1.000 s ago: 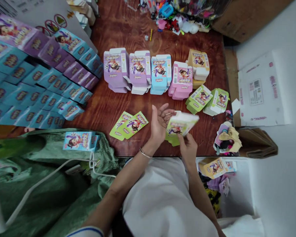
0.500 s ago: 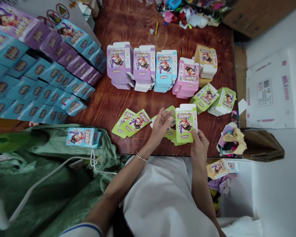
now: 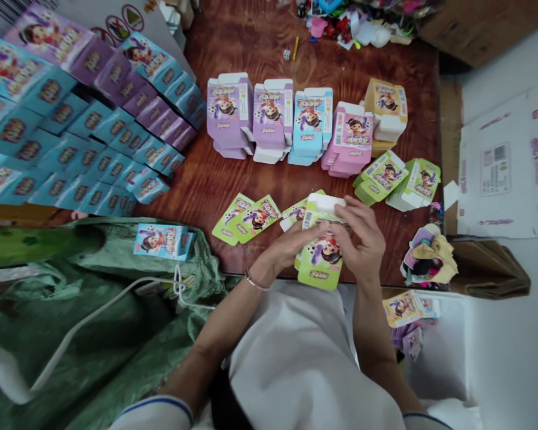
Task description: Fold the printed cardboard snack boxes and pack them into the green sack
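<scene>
A flat green card box (image 3: 319,270) with a white top flap is held at the table's front edge between my two hands. My left hand (image 3: 287,246) grips its left side, with fingers reaching across the printed front. On the upper right side, my right hand (image 3: 363,239) has bent fingers around the edge by the white flap. Beneath and behind it, more green flat boxes (image 3: 295,214) are partly hidden. Two overlapping green flat boxes (image 3: 259,220) lie to the left of my left hand.
Stacks of purple boxes (image 3: 228,107), blue boxes (image 3: 311,122), pink boxes (image 3: 349,134) and green boxes (image 3: 416,182) stand across the table (image 3: 192,197). Many filled blue and purple boxes (image 3: 89,119) are piled at left. Small toys (image 3: 354,27) lie at the back.
The green box has come down and left, toward the table's front edge. My left hand, previously open beside it, now grips it too. My right hand has shifted to its top edge.
</scene>
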Action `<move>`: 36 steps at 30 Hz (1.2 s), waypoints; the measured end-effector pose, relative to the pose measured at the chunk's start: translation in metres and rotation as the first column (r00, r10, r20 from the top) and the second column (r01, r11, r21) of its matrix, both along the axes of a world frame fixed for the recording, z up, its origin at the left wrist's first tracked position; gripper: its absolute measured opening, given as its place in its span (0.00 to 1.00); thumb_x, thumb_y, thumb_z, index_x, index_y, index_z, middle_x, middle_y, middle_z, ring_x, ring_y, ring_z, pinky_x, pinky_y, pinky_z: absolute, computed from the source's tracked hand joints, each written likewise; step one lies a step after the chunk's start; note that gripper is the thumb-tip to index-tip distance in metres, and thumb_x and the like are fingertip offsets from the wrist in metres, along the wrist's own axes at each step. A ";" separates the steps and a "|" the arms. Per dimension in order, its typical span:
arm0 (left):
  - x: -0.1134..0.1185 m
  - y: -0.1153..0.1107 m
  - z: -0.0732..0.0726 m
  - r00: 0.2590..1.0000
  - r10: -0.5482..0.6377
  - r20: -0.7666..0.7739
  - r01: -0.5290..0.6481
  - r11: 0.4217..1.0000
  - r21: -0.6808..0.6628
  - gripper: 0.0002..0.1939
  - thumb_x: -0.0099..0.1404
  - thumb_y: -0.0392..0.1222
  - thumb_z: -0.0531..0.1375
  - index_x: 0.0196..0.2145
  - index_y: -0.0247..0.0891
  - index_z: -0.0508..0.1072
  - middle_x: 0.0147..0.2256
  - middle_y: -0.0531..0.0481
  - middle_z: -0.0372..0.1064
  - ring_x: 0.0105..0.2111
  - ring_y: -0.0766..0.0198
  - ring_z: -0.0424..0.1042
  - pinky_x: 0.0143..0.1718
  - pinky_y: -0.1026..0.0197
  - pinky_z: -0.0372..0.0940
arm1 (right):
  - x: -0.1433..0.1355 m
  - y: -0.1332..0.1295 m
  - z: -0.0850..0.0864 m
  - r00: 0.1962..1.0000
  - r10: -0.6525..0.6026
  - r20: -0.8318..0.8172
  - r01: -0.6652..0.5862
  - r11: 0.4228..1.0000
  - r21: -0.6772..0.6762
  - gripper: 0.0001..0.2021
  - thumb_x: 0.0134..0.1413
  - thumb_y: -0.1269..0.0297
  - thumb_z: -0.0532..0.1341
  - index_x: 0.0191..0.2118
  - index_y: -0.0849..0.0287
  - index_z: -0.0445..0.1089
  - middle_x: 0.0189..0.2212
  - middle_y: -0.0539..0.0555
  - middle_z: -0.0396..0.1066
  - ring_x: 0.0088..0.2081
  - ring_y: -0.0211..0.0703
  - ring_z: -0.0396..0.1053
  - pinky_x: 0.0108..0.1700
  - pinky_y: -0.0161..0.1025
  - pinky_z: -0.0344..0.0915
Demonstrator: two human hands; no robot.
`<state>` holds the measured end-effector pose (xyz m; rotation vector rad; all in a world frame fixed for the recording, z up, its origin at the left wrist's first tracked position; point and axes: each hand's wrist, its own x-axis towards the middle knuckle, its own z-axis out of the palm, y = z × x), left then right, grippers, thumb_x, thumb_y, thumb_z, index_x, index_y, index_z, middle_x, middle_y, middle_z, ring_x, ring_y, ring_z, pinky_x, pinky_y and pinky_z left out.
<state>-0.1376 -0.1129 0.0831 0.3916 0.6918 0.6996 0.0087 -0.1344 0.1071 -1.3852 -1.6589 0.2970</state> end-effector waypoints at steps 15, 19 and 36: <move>0.006 -0.003 0.001 0.817 0.394 -0.421 0.016 0.715 0.699 0.25 0.72 0.51 0.46 0.62 0.37 0.51 0.58 0.38 0.59 0.55 0.58 0.65 0.54 0.59 0.61 | -0.043 -0.016 -0.023 0.879 -0.317 -0.357 0.184 0.915 -0.360 0.30 0.60 0.54 0.56 0.66 0.54 0.55 0.63 0.57 0.60 0.60 0.48 0.63 0.61 0.47 0.62; 0.002 0.004 0.002 0.805 0.381 -0.456 0.039 0.732 0.680 0.20 0.72 0.50 0.47 0.58 0.39 0.56 0.53 0.42 0.63 0.49 0.60 0.67 0.50 0.60 0.62 | -0.038 -0.009 -0.017 0.858 -0.273 -0.435 0.072 0.903 -0.425 0.28 0.57 0.54 0.59 0.62 0.54 0.59 0.58 0.56 0.66 0.54 0.45 0.68 0.54 0.41 0.66; -0.008 -0.018 -0.019 0.307 0.657 -0.689 0.574 0.450 0.684 0.41 0.65 0.53 0.55 0.66 0.27 0.45 0.58 0.27 0.60 0.55 0.45 0.64 0.53 0.49 0.59 | -0.044 0.000 -0.021 0.888 -0.314 -0.337 0.233 0.937 -0.259 0.11 0.52 0.56 0.64 0.39 0.56 0.77 0.40 0.53 0.78 0.42 0.43 0.74 0.50 0.43 0.69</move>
